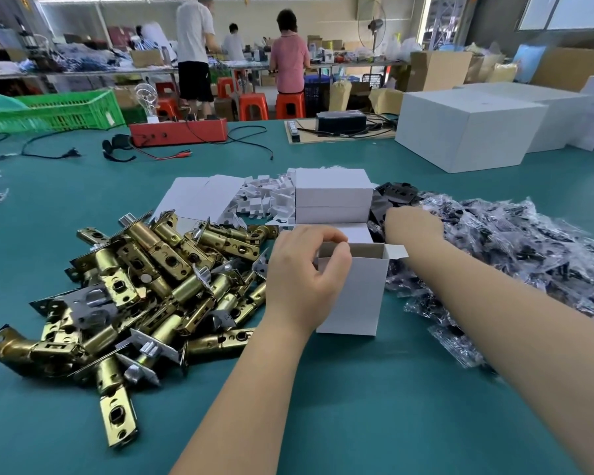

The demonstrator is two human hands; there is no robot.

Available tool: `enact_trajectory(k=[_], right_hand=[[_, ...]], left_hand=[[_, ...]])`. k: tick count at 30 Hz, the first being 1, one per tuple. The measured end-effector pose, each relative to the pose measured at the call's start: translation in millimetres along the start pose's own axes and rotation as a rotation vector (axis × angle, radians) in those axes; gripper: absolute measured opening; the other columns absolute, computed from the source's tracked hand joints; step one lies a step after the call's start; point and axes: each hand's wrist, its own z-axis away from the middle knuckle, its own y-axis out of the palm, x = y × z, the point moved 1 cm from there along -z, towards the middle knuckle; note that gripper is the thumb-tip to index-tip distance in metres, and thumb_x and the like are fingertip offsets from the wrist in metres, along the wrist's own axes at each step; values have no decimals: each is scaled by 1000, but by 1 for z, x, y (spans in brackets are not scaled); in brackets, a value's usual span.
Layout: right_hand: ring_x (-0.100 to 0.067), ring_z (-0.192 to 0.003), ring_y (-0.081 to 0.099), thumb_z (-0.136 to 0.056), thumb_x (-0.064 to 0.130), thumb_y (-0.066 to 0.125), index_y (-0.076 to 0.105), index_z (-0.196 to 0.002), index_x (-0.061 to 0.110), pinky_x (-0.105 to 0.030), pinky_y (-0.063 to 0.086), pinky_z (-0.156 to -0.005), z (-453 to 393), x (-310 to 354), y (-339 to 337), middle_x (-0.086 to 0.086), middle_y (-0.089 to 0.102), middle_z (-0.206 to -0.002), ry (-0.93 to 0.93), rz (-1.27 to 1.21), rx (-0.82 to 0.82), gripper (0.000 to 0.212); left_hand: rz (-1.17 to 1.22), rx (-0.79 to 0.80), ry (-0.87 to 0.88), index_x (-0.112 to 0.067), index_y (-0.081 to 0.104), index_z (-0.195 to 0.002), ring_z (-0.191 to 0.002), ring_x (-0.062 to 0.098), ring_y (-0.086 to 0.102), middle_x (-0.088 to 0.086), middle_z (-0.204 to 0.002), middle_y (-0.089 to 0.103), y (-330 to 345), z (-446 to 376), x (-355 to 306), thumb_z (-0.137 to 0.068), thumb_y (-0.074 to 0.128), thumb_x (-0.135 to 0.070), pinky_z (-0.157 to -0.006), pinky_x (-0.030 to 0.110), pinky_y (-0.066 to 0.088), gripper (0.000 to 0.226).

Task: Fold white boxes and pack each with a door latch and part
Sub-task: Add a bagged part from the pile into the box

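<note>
Head view looks down on a teal worktop [340,399] with both bare forearms reaching forward. An open white box [354,293] stands upright near the middle, its top flaps raised and its mouth facing up. The left hand [306,272] curls its grip around the box's left top edge, thumb and fingers pinching the rim and flap there. The right hand [412,224] reaches past the box's right side into the heap of bagged parts [515,255], clear plastic packets with dark pieces inside, which spreads across the right of the worktop. Its fingers are hidden behind the hand and among the packets, so whether that grip has closed on anything cannot be told; it seems to touch the near edge of the heap.

Just beyond the upright box, two closed white boxes [333,197] are stacked one on the other. Flat unfolded box blanks [199,197] lie to their left, with a scatter of small white inserts [264,200] between the blanks and the stack. A large pile of brass door latches [144,289] lies left of the upright box, several of them reaching almost to the left hand.

Farther back sit a red device [179,132] with trailing cables, a green crate [59,111], and big white cartons [467,128] on the right. People work at tables in the background beside orange stools [254,106].
</note>
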Motion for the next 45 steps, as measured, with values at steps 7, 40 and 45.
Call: enact_trajectory(k=[7, 40, 45], right_hand=[[-17, -54, 40, -77, -8, 56, 40, -59, 12, -26, 35, -56, 7, 3, 4, 2, 42, -60, -108, 195, 25, 32], [0, -63, 62, -93, 10, 60, 61, -85, 25, -15, 46, -59, 122, 24, -67, 6, 71, -74, -210, -1568, -383, 17], [-24, -75, 64, -96, 17, 55, 65, -81, 20, -44, 54, -70, 128, 19, -61, -1, 69, -79, -248, -1502, -398, 18]], left_hand=[[2, -5, -7, -31, 62, -85, -89, 11, 54, -25, -82, 56, -1, 2, -1, -83, 50, -31, -79, 18, 40, 12], [34, -25, -50, -31, 56, -72, -76, 20, 51, -13, -70, 51, -1, -2, -4, -96, 48, -40, -68, 33, 33, 27], [46, -69, -24, -20, 70, -105, -93, 20, 56, -20, -90, 61, -1, 1, -8, -96, 54, -26, -77, 31, 46, 19]])
